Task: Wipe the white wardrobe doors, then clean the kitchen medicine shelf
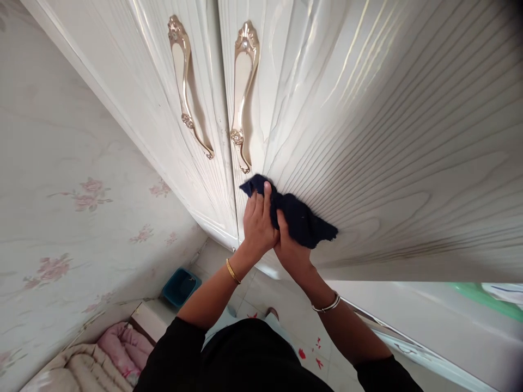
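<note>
Head view: both hands (259, 226) (293, 251) reach forward onto navy cloth (301, 218).

Right hand (293, 251) partly hidden by dark cloth (300, 220); bedding (92, 367) cut off below

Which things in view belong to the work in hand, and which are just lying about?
In use:
dark navy cloth, touched by left hand and right hand
white wood-grain cabinet door behind it

Lying about:
teal rectangular bin
crumpled pink bedding
small red scraps
</note>
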A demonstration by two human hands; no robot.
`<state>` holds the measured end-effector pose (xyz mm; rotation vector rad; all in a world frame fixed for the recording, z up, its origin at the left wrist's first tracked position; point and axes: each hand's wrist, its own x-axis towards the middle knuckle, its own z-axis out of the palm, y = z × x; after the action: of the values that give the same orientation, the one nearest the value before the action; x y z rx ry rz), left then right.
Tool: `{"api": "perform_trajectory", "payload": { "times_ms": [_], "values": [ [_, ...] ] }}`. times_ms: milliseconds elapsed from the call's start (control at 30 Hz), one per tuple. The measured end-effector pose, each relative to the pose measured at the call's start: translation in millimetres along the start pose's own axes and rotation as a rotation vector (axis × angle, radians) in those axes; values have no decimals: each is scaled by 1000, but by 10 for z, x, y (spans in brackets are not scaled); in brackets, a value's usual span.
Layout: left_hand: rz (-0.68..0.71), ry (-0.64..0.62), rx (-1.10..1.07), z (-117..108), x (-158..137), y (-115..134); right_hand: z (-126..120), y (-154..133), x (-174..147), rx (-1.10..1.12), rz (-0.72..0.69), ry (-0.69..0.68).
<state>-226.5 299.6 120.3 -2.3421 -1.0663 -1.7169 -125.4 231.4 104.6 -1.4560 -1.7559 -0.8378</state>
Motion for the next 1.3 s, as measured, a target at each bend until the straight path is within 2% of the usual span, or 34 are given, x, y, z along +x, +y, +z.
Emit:
{"api": "perform_trajectory", "payload": {
  "times_ms": [133, 200, 267, 400, 467, 567, 633, 700, 767, 833, 900, 967, 1033, 1133, 1200, 1233, 1300],
  "values": [
    [55, 28, -26, -144, 486, 89, -184, -16, 432, 45, 60, 27],
    [54, 36, -24, -173, 563, 106, -223, -21, 514, 46, 67, 40],
    [45, 12, -17, -151, 436, 79, -190, -25, 411, 27, 47, 31],
    [34, -31, 6, -57, -7, -32, -42, -26, 2, -68, -24, -5],
    [33, -49, 1, -59, -21, -39, -36, -21, -36, -88, -19, 2],
    [40, -66, -11, -138, 319, 50, -154, -3, 230, -29, 41, 11],
    [43, -16, 1, -194, 597, 129, -257, 10, 471, 31, 64, 24],
    [51, 52, 14, -209, 710, 165, -319, 16, 590, 48, 53, 62],
    [82, 64, 17, -163, 575, 129, -314, 12, 505, -11, 22, 82],
    [95, 0, 29, -75, 261, 36, -255, 2, 264, -98, -17, 30],
    [47, -79, 49, 11, -46, -56, -190, -5, 15, -151, -43, -43],
    [-7, -105, 55, 42, -158, -85, -177, 0, -82, -154, -53, -59],
    [7, -78, 34, -10, 7, -34, -238, 17, 50, -135, -43, -40],
    [68, -26, -21, -190, 579, 125, -407, 42, 521, -69, 5, -17],
    [59, -19, -59, -290, 879, 202, -482, 42, 765, -24, 47, -12],
    [52, -22, -74, -309, 932, 210, -487, 35, 803, -19, 59, 2],
    [64, -35, -93, -269, 800, 146, -424, 7, 674, -65, 68, 25]
  ]
}}
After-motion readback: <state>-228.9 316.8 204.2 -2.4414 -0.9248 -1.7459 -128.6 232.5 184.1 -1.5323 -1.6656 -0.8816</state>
